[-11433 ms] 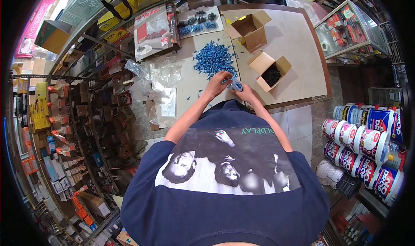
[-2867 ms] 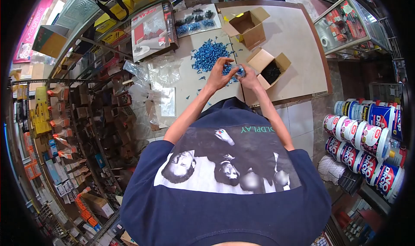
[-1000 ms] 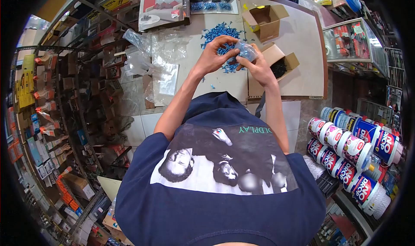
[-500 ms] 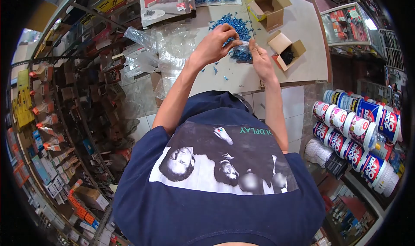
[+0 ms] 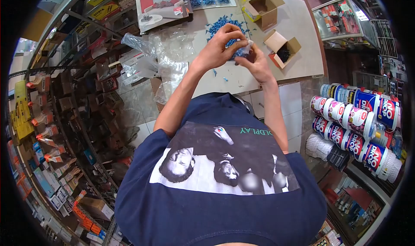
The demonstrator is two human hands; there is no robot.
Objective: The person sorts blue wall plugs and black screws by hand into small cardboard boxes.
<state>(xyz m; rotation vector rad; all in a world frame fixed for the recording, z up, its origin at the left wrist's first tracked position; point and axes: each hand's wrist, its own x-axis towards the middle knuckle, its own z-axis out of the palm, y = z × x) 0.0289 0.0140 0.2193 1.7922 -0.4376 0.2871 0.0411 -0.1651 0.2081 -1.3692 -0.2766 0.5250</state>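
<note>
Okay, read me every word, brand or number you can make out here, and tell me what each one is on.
"OLDPLAY": upside down on the navy T-shirt; any letter before it is hidden.
"NO DROP": on the blue-labelled buckets.
Too small or blurred to read for certain: print on the yellow boxes, flower-patterned tubs, orange-labelled packets and flat picture-printed box.

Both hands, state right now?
Left hand: closed, pinching a small clear bag near its top.
Right hand: closed, holding the same bag from the right.
</note>
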